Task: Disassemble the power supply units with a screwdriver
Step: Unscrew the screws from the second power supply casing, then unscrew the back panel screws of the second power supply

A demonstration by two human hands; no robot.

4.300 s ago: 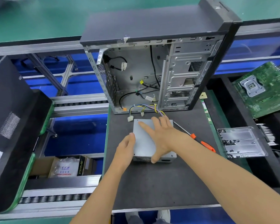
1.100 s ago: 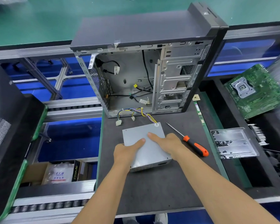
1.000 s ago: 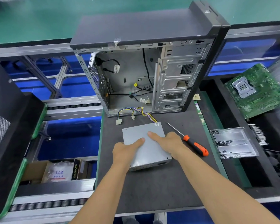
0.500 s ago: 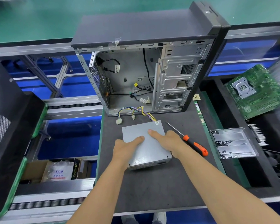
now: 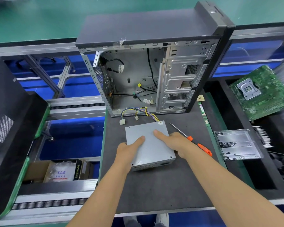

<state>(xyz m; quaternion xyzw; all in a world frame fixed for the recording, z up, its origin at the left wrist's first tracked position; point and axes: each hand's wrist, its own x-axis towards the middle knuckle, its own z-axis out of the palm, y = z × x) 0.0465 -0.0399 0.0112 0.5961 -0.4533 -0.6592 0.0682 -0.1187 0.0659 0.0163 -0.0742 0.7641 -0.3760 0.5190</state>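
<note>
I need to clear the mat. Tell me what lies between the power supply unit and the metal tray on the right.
Head view: the orange-handled screwdriver lies between the power supply unit and the metal tray, beside the right hand.

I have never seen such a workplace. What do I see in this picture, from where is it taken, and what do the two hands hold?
The picture comes from a camera worn on a person's head, looking down at their own bare arms. No robot is here. Both hands, left hand and right hand, grip a grey metal box, a power supply, lying on a dark mat. Its coloured wires run toward an open computer case standing behind. A screwdriver with an orange handle lies untouched to the right. Farther right are a metal tray and a green circuit board.
</note>
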